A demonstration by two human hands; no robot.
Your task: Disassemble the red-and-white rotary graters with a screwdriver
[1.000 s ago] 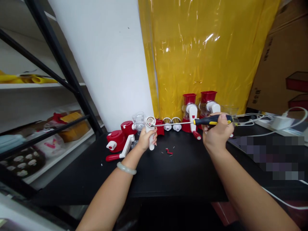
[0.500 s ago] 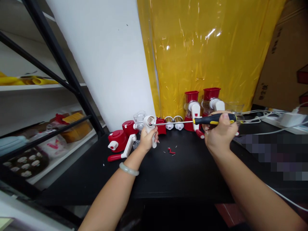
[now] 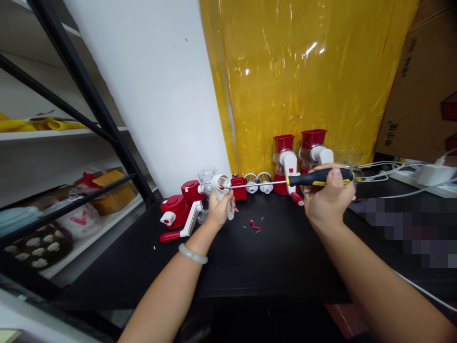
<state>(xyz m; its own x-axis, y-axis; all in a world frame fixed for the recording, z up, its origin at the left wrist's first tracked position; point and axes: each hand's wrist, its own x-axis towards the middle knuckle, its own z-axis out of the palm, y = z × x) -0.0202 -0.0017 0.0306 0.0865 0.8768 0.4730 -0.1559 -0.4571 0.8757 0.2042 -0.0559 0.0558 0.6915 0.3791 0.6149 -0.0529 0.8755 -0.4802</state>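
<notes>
Two full grips: the right hand (image 3: pixel 325 201) on a screwdriver (image 3: pixel 314 178), the left hand (image 3: pixel 218 209) on a white piece (image 3: pixel 215 183)

A black worktop (image 3: pixel 271 267) spreads beneath both hands. Two forearms reach over it from the near side: the right forearm (image 3: pixel 382 271) slants inward from the lower right corner, the left forearm (image 3: pixel 167 286) rises toward the middle, and the hands are well apart. Two red-topped graters (image 3: pixel 284 143) (image 3: pixel 314 138) stand behind, the right-hand one partly hidden by the right hand.

The right hand is wrapped about the black and yellow handle, thumb laid along its upper side. The left hand is closed around the stem of the white piece, whose round, hollow end shows above the fingers.

The screwdriver lies nearly level, its shaft pointing left and its tip at the hollow end; whether the tip touches anything inside cannot be told. A pale bangle (image 3: pixel 193 253) circles the left wrist. Smallest of all, a red bit (image 3: pixel 254 225) and a few tiny metal pieces (image 3: pixel 259 231) lie on the worktop between the hands.
</notes>
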